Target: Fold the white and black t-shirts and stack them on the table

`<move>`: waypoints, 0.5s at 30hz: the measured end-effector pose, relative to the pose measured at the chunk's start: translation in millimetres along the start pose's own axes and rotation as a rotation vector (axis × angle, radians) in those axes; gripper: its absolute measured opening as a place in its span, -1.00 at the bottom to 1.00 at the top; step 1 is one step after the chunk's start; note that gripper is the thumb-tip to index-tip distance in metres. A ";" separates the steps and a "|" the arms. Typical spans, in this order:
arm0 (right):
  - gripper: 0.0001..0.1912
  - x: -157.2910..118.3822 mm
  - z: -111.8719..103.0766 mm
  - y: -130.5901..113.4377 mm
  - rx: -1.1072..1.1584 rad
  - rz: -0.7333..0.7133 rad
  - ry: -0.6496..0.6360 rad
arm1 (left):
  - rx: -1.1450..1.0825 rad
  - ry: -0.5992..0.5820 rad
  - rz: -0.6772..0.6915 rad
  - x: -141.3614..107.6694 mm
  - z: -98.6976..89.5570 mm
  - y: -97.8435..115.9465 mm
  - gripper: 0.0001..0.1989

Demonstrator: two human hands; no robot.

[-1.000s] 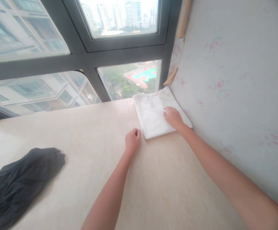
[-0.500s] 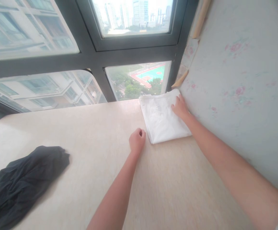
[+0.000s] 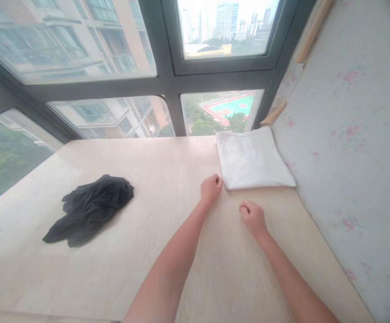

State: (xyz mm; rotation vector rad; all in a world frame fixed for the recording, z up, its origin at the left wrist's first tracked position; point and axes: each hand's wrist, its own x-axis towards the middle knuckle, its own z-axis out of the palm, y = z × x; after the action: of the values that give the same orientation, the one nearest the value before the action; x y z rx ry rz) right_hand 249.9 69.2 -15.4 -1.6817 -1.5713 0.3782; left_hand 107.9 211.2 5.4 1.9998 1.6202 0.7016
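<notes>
Curling its fingers into a loose fist, the right hand (image 3: 253,218) sits right of centre in the frame, with nothing seen in its grasp. Half a second ago it lay on the white cloth (image 3: 257,159); now it has drawn back, below the cloth's lower edge and apart from it. The left hand (image 3: 211,188), near the middle of the frame, is also folded in on itself around a small dark gap, with nothing visible inside; it stays just beside the cloth's lower left corner.

So neither of the 2 hands appears to bear on the white cloth, which lies flat and folded, fairly square, in the right upper-middle of the frame; the smoothing or placing of it seems finished, or at least paused.

The view has swung left too, bringing the whole of the black cloth (image 3: 94,208) into sight, crumpled at left of centre, well apart from both hands. Both cloths rest on a pale window ledge (image 3: 168,179). The flowered wall (image 3: 356,170) fills the right side, and the dark window frame (image 3: 173,85) spans the top.
</notes>
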 end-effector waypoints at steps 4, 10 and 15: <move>-0.75 0.0 8.9 -8.1 -0.142 0.011 -0.019 | -0.037 -0.006 0.009 -41.7 -4.8 3.7 -0.74; -0.72 -14.2 29.5 -32.6 -0.241 -0.052 -0.142 | -0.083 0.038 -0.003 -111.6 -4.8 10.0 -0.67; -0.69 -38.1 30.6 -42.1 -0.227 -0.066 -0.175 | -0.108 0.047 0.028 -156.8 -13.1 4.9 -0.78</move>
State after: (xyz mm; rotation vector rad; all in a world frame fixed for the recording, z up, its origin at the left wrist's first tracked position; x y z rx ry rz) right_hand 192.1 40.6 -16.5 -1.8013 -1.8526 0.3300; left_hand 76.0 57.0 3.5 1.9460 1.5486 0.8346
